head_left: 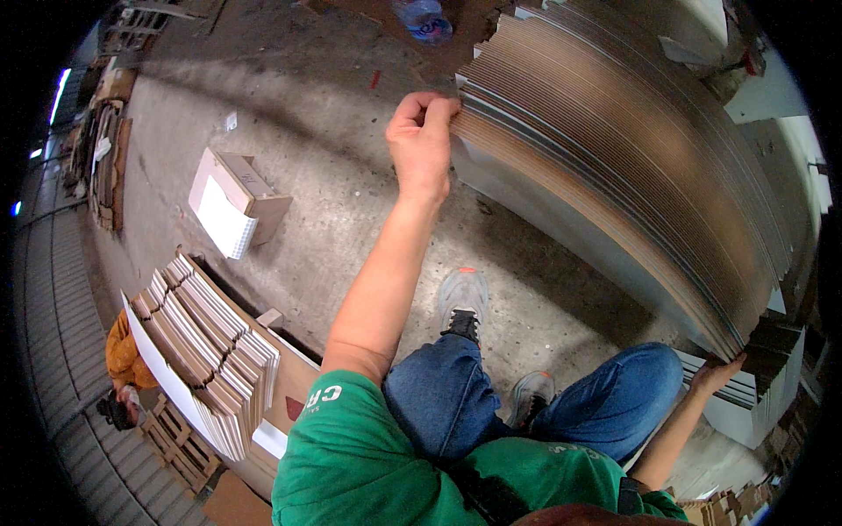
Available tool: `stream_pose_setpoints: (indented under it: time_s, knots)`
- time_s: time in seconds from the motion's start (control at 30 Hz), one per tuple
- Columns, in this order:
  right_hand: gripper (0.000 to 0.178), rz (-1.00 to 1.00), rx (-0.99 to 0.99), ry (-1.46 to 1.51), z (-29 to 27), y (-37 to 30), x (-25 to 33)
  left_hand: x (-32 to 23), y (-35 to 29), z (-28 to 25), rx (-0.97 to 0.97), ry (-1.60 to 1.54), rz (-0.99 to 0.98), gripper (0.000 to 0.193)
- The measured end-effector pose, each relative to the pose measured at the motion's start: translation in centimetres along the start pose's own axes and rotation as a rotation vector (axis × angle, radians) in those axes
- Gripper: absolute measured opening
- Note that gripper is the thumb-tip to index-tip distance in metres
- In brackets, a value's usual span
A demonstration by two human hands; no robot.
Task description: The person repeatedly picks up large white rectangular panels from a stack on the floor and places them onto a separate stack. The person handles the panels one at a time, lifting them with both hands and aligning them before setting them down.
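Note:
A tall stack of cardboard sheets, brown with some white faces, fills the upper right. Its layered edges look bowed in this wide view. My left hand is stretched forward, thumb and fingers pinched on the near left corner of the cardboard. At the stack's other end, low on the right, my right hand grips the corner of the sheets; its fingers are partly hidden. How many sheets lie between my fingers is too small to tell.
An open cardboard box with a white sheet stands on the concrete floor. More stacked cardboard lies at lower left, with a person in orange behind it. A wooden pallet is nearby. A plastic bottle lies at the top.

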State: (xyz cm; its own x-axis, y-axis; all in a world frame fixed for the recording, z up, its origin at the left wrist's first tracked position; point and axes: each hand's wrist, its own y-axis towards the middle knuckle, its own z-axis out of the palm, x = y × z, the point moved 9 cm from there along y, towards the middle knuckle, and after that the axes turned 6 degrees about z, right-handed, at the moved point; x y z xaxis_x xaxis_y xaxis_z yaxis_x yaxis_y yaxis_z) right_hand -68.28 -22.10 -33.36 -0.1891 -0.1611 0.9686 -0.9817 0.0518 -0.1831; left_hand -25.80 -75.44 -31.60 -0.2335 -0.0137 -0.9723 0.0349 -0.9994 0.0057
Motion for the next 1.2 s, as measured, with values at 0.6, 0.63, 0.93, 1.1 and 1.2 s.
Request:
stream_pose_setpoints:
  time_s: [0.6,0.63,0.93,1.1,1.2]
  knots:
    - [0.053,-0.034,0.03,-0.015,0.1,0.3,0.1,0.3,0.3,1.0,0.044,0.018,0.078,0.013]
    - [0.054,-0.028,0.014,0.006,-0.1,0.5,-0.1,0.4,0.3,1.1,0.048,0.007,0.067,0.013]
    - [0.055,0.008,-0.012,0.046,1.7,-1.5,1.2,1.2,0.4,0.8,0.04,-0.064,0.032,0.015]
    - [0.051,-0.003,0.004,0.063,1.0,-1.0,0.8,1.6,0.4,1.2,0.072,-0.124,-0.048,0.017]
    - [0.05,0.014,0.042,0.084,0.7,-0.3,0.3,1.6,0.5,1.3,0.088,-0.115,-0.057,0.016]
